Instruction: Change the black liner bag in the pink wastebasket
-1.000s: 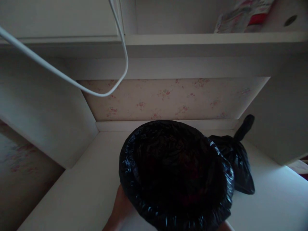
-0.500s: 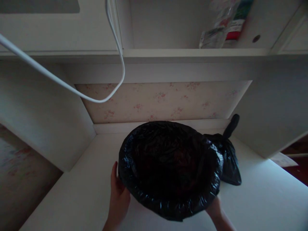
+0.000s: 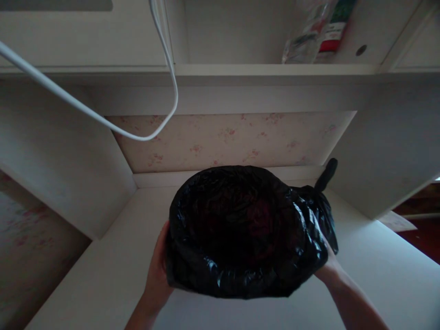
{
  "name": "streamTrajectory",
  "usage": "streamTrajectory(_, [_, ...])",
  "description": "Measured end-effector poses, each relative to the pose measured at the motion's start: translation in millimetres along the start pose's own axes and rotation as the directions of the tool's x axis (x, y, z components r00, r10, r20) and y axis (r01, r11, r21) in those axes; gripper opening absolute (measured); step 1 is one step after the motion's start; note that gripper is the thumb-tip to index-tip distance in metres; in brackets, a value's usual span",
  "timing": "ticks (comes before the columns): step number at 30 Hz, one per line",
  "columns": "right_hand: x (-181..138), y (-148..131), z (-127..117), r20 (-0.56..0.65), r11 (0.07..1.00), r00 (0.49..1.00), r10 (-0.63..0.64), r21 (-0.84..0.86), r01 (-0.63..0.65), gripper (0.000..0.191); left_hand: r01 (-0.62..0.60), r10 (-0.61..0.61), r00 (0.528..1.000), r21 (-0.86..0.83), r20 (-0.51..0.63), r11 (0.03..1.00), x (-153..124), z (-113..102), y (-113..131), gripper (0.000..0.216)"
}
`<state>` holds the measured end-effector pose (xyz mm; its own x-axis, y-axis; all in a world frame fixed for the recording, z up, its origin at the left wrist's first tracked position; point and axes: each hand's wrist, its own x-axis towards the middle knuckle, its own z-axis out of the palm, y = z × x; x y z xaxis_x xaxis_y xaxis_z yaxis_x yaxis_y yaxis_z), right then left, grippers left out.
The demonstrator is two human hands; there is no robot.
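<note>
A round bin lined with a glossy black plastic bag stands on a white surface under a shelf. My left hand presses against its left side, fingers wrapped round the bag-covered rim. My right hand grips the right side, mostly hidden behind the plastic. Something reddish shows dimly inside the bin. A second, tied black bag with its knot sticking up sits right behind the bin on the right, touching it.
A white cable loops down from the upper left. Floral wallpaper backs the alcove. White panels close it on both sides. On the shelf above stands a clear package with a red label.
Both hands have shifted up the bin's sides and closed on it. The bin has moved slightly nearer and tilted, now overlapping more of the tied bag behind.
</note>
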<state>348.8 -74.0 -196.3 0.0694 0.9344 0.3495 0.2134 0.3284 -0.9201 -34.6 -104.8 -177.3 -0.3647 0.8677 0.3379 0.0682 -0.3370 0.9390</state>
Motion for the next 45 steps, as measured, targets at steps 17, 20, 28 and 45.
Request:
streamTrajectory(17, [87.3,-109.4,25.2,0.224,0.974,0.97,-0.098,-0.181,0.14,0.053,-0.013,0.015,1.0,-0.16,0.013,0.987,46.7,7.3,41.5,0.03])
streamTrajectory(20, [87.8,-106.5,30.6,0.124,0.972,0.983,-0.137,-0.173,0.157,0.049,-0.078,0.074,0.996,-0.104,-0.044,0.992,48.7,11.3,46.8,0.04])
streamTrajectory(28, [94.8,-118.8,35.4,-0.074,0.994,0.992,-0.104,0.022,0.106,0.057,-0.166,0.167,0.981,-0.013,0.096,0.986,56.8,20.7,56.9,0.017])
streamTrajectory(45, [18.6,-115.3,52.1,0.323,0.524,0.613,-0.721,-0.326,0.787,0.01,0.204,-0.393,0.913,-0.708,-0.111,0.676,160.8,24.3,75.5,0.045])
